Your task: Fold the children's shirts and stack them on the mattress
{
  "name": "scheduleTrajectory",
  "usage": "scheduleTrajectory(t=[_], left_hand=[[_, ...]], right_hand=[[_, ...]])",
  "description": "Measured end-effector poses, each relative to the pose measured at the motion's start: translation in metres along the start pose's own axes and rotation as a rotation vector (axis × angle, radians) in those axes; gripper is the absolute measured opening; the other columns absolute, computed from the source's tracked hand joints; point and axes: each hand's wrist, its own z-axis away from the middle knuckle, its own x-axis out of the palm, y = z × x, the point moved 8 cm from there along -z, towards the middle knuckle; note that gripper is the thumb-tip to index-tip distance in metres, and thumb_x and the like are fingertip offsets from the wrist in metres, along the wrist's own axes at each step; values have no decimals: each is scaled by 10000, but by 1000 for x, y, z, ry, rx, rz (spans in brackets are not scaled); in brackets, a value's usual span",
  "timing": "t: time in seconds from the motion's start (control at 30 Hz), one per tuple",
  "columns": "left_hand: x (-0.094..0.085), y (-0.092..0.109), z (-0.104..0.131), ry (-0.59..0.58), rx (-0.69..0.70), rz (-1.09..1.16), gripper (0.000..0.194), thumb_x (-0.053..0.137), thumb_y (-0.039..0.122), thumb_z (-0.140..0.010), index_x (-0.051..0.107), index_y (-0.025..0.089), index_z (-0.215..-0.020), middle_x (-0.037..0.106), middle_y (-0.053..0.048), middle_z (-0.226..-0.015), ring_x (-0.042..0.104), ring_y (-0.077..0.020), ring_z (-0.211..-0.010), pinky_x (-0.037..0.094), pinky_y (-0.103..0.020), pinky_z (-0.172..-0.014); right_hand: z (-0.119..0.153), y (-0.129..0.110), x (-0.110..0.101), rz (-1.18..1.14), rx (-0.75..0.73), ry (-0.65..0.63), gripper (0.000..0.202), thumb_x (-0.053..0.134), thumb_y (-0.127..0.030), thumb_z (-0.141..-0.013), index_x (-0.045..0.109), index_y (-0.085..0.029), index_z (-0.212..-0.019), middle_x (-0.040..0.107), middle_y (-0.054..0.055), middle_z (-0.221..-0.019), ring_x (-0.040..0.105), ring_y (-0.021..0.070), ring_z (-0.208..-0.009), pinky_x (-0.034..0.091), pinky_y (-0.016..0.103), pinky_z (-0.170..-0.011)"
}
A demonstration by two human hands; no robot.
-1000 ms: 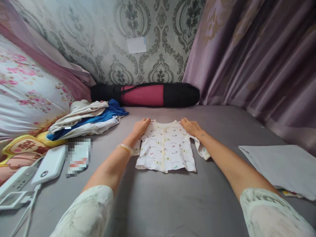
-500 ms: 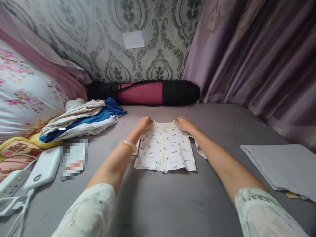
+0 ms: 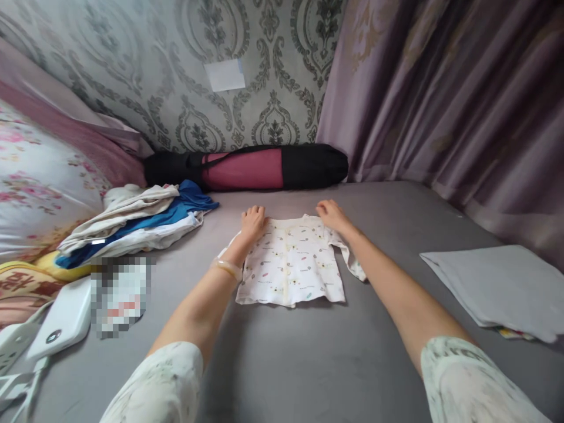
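Resting at the top edge of the small printed shirt (image 3: 291,264), the hands stand wider apart than half a second ago. The left hand (image 3: 253,222) lies at the shirt's left shoulder, knuckles up and fingers bent; whether its grip is closed on cloth, I cannot tell. The right hand (image 3: 333,215) has moved outward from the neckline, and its curled fingers now reach past the top edge; it seems to have let go, though the view is too poor to tell if that grip is apart or together. More of the neckline shows between them, and the right sleeve (image 3: 351,258) bends out beside the right forearm. The shirt still lies flat on the grey bed (image 3: 308,358), yellowish front strip up. The clothes pile (image 3: 145,217), white power bank (image 3: 61,317) and folded grey cloth (image 3: 493,282) sit farther left in view, matching a slight camera turn.
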Motion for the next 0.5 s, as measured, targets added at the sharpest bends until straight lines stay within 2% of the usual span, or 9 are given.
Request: scheduleTrajectory(t=[0.07, 0.13, 0.2, 0.27, 0.37, 0.5], left_hand=[[-6, 14, 3, -1, 42, 18, 346, 406, 309, -956, 509, 160, -1251, 560, -157, -1248, 492, -305, -1153, 356, -429, -931], [-8, 35, 6, -27, 103, 63, 326, 407, 283, -953, 524, 178, -1240, 568, -141, -1254, 493, -296, -1161, 351, -428, -931], [-6, 62, 9, -64, 182, 119, 307, 411, 259, -946, 546, 196, -1214, 583, -125, -1250, 503, -288, -1161, 352, -426, -928], [-2, 92, 12, -100, 274, 174, 292, 418, 236, -936, 567, 205, -1186, 603, -111, -1233, 519, -279, -1154, 361, -422, -928], [7, 133, 15, -115, 387, 242, 289, 410, 201, -927, 578, 202, -1162, 615, -103, -1230, 534, -264, -1164, 383, -419, -952], [24, 166, 12, -77, 457, 344, 317, 397, 162, -913, 558, 147, -1185, 594, -137, -1270, 531, -245, -1197, 410, -392, -1003]], right_hand=[[14, 28, -21, -11, 87, 3, 271, 441, -267, -955, 663, -156, -1064, 688, 110, -1036, 622, 218, -972, 443, 278, -823], [40, 56, -32, -22, 178, -95, 236, 481, -274, -933, 680, -149, -948, 707, 84, -867, 639, 197, -792, 444, 265, -690], [72, 81, -34, -21, 266, -234, 252, 507, -311, -922, 673, -139, -845, 675, 60, -698, 597, 165, -607, 406, 253, -559], [104, 98, -31, -26, 324, -337, 265, 551, -350, -903, 660, -137, -791, 637, 39, -611, 544, 135, -508, 358, 239, -487], [136, 109, -26, -58, 384, -394, 253, 633, -391, -847, 648, -145, -790, 598, 2, -556, 487, 102, -434, 317, 222, -439], [146, 105, -22, -81, 358, -385, 198, 693, -345, -789, 629, -159, -766, 578, -29, -550, 464, 82, -437, 293, 201, -426]])
